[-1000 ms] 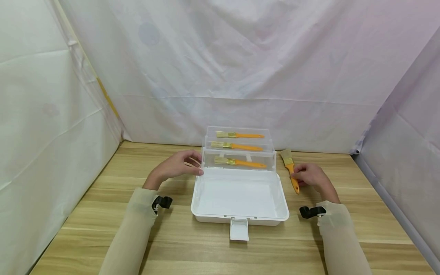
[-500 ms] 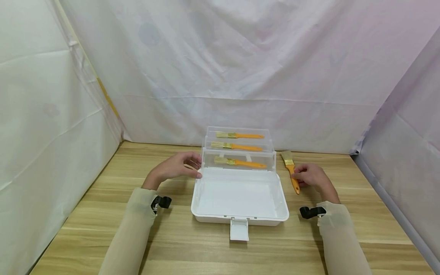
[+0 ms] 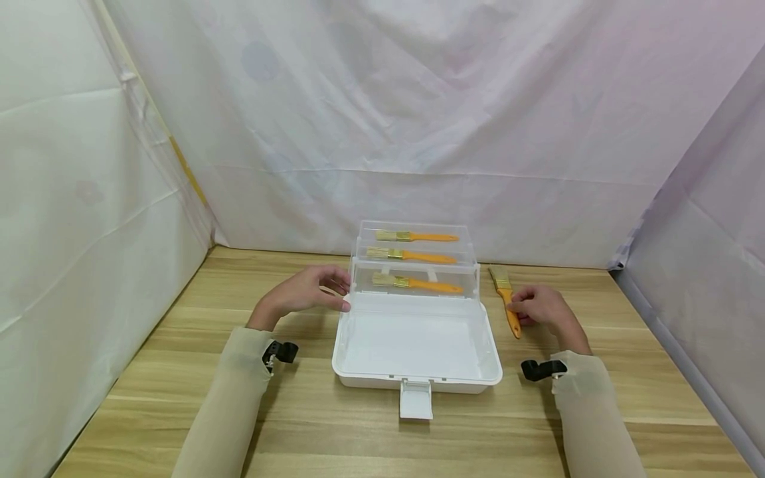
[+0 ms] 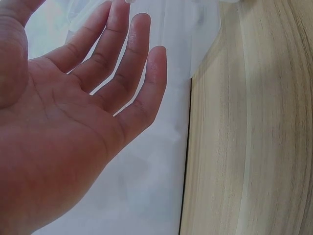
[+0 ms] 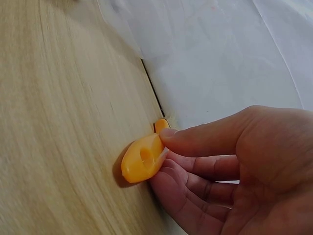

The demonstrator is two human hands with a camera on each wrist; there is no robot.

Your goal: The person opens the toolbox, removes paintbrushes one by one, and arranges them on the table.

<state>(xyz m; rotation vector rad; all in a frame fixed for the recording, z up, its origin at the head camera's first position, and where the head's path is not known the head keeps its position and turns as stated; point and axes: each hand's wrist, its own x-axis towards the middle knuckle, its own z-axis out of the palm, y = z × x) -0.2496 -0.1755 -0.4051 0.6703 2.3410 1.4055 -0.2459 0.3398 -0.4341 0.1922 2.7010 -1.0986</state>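
Observation:
A paintbrush point(image 3: 505, 295) with an orange handle lies right of the box, bristles pointing away. My right hand point(image 3: 540, 307) pinches its handle between thumb and fingers; the right wrist view shows the handle's end point(image 5: 144, 159) close over the wood. At the box's rear left corner is my left hand point(image 3: 307, 290), fingers loosely bent, palm bare in the left wrist view. The white box point(image 3: 418, 382) stands open, its bottom bare. Behind it, stepped clear trays point(image 3: 472, 279) hold three more orange-handled brushes, the front brush point(image 3: 418, 283) lowest, the middle brush point(image 3: 412, 255) and the back brush point(image 3: 417, 236) above.
The box's white latch point(image 3: 416, 399) hangs down at the front over the wooden table point(image 3: 335, 438). White cloth point(image 3: 418, 119) rises behind the table and on both sides. A black wrist mount point(image 3: 281, 352) sits on the left sleeve.
The paintbrush's bristle end has lowered slightly toward the table while my right hand keeps its grip. My left fingertips have shifted a little to the left.

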